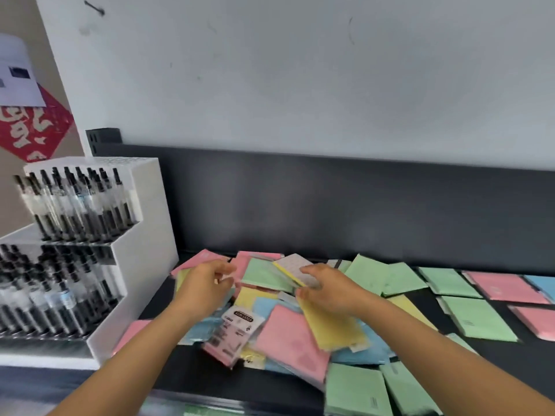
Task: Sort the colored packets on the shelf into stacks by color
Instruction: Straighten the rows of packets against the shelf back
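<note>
Yellow packet point(333, 328) lies pinched in right hand point(327, 291) grip.

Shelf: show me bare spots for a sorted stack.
Bare shelf shows at front right, between the green packet, the pink packet and the right forearm. A strip runs along the front edge below the labelled packet. Crowded: the pile under the left hand and the right hand, which grips a yellow-edged packet.

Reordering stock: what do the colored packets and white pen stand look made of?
The colored packets: likely paper pads in glossy clear plastic wrap, given sheen and a printed label. The white pen stand: seemingly smooth matte plastic, flat even faces.
</note>
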Demonstrator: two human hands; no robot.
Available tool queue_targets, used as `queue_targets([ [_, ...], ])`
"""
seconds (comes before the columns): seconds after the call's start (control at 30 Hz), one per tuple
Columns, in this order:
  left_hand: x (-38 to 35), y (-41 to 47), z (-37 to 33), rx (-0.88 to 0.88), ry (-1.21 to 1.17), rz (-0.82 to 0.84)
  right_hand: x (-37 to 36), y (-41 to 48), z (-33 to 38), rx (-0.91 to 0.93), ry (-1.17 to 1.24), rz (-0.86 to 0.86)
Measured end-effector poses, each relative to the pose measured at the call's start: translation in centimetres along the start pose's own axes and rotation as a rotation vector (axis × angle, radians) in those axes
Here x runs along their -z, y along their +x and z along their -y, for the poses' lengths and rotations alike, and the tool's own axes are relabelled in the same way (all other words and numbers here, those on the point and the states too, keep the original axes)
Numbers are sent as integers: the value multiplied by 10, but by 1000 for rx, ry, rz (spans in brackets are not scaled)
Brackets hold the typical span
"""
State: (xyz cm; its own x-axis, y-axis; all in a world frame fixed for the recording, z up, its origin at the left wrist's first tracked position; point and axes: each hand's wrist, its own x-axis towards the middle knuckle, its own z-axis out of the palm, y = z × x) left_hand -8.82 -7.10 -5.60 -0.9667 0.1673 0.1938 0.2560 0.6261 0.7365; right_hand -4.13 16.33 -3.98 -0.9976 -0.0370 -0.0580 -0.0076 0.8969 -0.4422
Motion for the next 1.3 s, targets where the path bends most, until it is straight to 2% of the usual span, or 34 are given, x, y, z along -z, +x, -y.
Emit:
queue_targets([
  [0.17, 24, 7, 29, -6, 79, 52, -14, 7, 29, -6, -25, -11],
  [0.4, 40, 12, 51, -12, 161, 29, -26, 16, 52, -17, -49, 3],
  [0.7, 41, 7, 56, 17, 365, 275, -33, 23, 64, -12, -36, 21],
  [0.83, 43, 7, 55, 16, 446, 301, -38, 21, 68, -18, -34, 36],
  [0.9, 43, 8, 57, -5, 517, 278, -39, 19, 67, -21, -33, 41],
  [1.0, 41, 3, 53, -170, 734, 297, -37, 15, 65, -30, -22, 23],
  [1.1, 39, -1, 47, -321, 813, 232, -33, 11, 63, -38, -10, 1],
  [1.3, 40, -2, 20, -410, 480, -105, -27, 2, 65, 15, 48, -104],
])
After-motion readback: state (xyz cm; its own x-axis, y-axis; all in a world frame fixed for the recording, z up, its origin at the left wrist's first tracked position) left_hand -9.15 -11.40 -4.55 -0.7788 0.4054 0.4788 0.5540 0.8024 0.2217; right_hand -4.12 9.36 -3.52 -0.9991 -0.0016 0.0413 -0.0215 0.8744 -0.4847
